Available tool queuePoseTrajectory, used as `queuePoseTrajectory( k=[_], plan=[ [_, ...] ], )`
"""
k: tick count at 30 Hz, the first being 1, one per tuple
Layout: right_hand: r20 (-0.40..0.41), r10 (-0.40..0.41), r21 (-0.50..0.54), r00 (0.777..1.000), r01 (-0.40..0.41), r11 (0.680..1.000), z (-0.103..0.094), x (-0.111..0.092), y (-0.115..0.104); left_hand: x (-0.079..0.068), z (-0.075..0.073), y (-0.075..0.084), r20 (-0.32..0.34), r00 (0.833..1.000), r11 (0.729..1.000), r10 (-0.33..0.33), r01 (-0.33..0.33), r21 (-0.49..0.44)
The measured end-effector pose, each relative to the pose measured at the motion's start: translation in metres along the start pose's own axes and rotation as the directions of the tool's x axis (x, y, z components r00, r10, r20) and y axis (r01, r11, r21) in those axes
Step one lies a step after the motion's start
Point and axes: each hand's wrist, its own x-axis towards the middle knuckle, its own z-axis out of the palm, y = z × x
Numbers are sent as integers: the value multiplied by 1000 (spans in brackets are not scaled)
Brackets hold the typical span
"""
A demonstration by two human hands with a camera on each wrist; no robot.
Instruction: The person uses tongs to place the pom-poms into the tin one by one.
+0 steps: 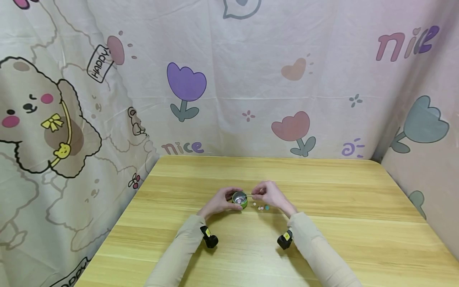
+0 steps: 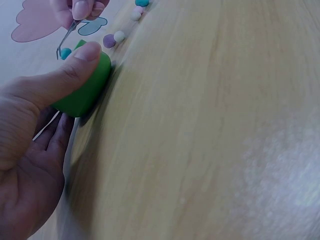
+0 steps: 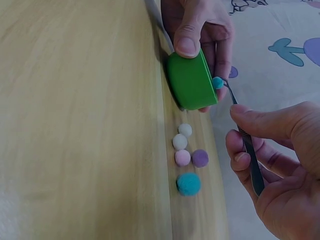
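Observation:
My left hand (image 1: 221, 200) holds a small green tin (image 3: 189, 82) on the table, thumb on one side and fingers round the other. In the head view its inside looks silvery, with something pale in it that is hard to make out. Between thumb and fingers, my right hand (image 1: 269, 194) pinches dark tweezers (image 3: 249, 150) with a bent tip. At that tip, by the tin's rim, is a small teal pom-pom (image 3: 218, 82). Beside the tin lie a larger teal pom-pom (image 3: 188, 184), a pink one (image 3: 182, 158), a purple one (image 3: 200, 158) and two white pom-poms (image 3: 180, 142).
The wood-grain table (image 1: 322, 247) stretches out around both hands. A printed cloth (image 1: 244, 79) hangs behind its far edge and along the sides. Each wrist bears a small black camera (image 1: 210, 240).

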Motion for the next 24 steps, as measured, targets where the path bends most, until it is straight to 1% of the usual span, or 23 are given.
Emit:
queuePoseTrajectory(
  k=[5,16,20,24],
  plan=[
    [-7,16,-7,1000,-16,1000,1,1,3,1,0,1,3,1000,1000,5,-5,-6],
    [-14,64,-30,998,-64,997,4,2,3,1,-1,1,1,1000,1000,-11,11,-20],
    [-16,65,-16,998,-66,998,4,1,2,1,-1,1,-1,1000,1000,-5,5,-17],
    [-24,59,-24,998,-60,998,3,0,3,0,-1,2,-2,1000,1000,-3,3,-8]
  ],
)
